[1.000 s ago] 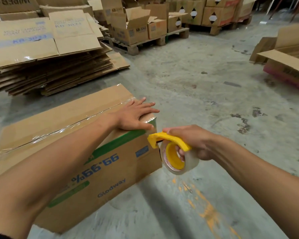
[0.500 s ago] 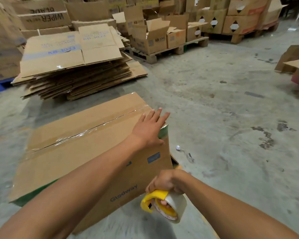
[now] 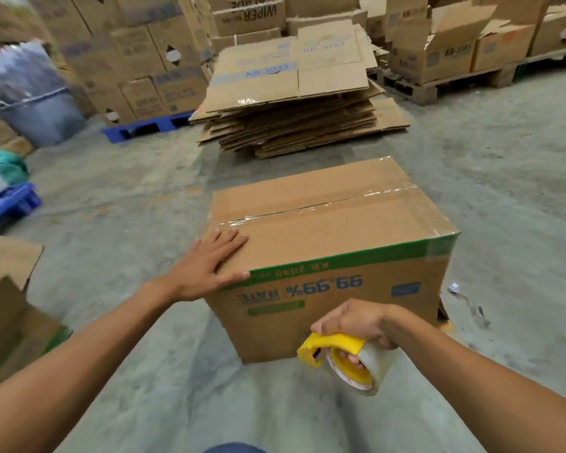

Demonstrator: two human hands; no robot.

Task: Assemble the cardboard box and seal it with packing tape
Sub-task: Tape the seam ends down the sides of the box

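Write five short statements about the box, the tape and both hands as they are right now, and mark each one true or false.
1. The left hand lies flat on a top corner of the cardboard box. True.
2. The right hand holds a tape dispenser with a yellow handle. True.
3. The top seam of the box is untaped. False: clear tape runs along the seam.
4. The dispenser is pressed against the top of the box. False: it is held low, in front of the printed side.
5. A stack of flattened cartons lies beyond the box. True.
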